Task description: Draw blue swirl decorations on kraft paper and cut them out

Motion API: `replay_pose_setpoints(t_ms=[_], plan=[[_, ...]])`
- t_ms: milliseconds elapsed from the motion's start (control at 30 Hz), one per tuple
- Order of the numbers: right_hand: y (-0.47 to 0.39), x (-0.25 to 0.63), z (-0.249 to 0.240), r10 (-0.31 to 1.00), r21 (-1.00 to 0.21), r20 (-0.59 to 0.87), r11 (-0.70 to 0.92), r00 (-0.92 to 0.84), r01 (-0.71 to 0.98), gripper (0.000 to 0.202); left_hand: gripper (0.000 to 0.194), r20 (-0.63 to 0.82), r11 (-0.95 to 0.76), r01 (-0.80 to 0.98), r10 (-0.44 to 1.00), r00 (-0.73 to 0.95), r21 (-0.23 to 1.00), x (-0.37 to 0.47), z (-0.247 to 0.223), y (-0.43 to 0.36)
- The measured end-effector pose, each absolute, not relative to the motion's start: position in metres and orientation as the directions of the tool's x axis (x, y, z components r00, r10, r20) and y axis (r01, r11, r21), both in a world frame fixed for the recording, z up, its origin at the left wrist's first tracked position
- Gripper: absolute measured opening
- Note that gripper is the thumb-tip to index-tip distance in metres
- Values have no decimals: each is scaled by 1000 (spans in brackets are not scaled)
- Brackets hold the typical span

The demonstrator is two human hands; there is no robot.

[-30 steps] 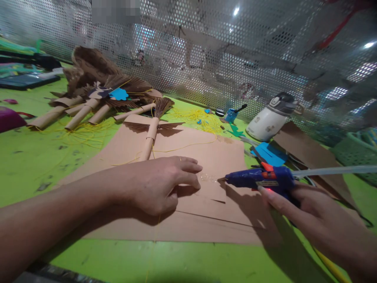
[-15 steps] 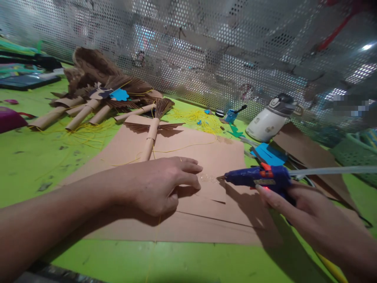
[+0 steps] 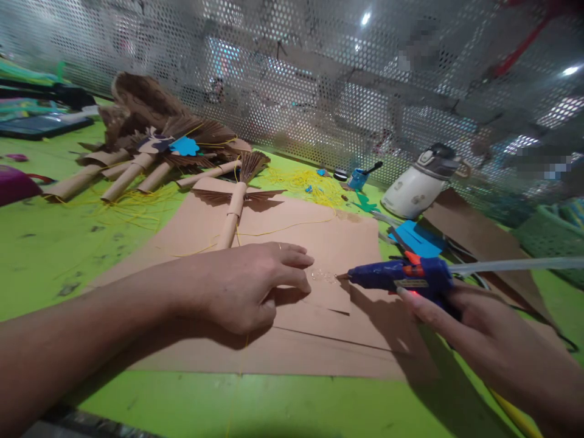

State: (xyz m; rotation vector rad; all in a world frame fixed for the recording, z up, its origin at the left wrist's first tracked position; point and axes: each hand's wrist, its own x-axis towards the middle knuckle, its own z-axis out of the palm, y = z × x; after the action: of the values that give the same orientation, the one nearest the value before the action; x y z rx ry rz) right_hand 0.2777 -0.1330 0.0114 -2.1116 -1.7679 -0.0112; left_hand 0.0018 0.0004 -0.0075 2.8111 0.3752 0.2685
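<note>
My right hand [image 3: 488, 340] grips a dark blue hot glue gun [image 3: 396, 272], with a clear glue stick [image 3: 515, 265] jutting out behind it. Its tip touches, or nearly touches, a brown paper piece [image 3: 331, 298], beside a squiggle of clear glue [image 3: 323, 275]. My left hand [image 3: 246, 286] lies across the brown paper with its fingers stretched toward the glue; a thin ring shows on one finger. Beyond that hand, a paper-tube figure [image 3: 236, 204] with pleated fans and yellow string rests on a larger brown sheet [image 3: 182, 359].
Several paper tubes with pleated fans [image 3: 128, 176] pile up at the back left. A white bottle [image 3: 413, 185], a small blue paint jar [image 3: 357, 178] and blue paper [image 3: 417, 238] are on the right. Behind the green table [image 3: 137, 401] stands a perforated metal panel [image 3: 274, 91].
</note>
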Motion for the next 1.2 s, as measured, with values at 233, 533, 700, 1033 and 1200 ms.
replay_pose_setpoints(t_ms=[233,533,700,1033,1200], plan=[[-135,287,9,937,-305,327,-17,121,952,49,49,158,-929,214,271,950,303,1,-9,1],[-135,292,5,940,-281,336,43,57,959,49,49,149,-935,205,256,955,289,2,-7,1],[-133,287,8,935,-320,345,34,83,947,48,51,155,-934,211,264,952,290,2,-9,1],[-127,281,13,933,-373,261,-137,246,918,48,48,129,-926,231,279,952,298,1,-6,0],[-126,280,16,945,-365,216,-156,246,918,48,48,117,-924,232,278,953,304,1,-5,1]])
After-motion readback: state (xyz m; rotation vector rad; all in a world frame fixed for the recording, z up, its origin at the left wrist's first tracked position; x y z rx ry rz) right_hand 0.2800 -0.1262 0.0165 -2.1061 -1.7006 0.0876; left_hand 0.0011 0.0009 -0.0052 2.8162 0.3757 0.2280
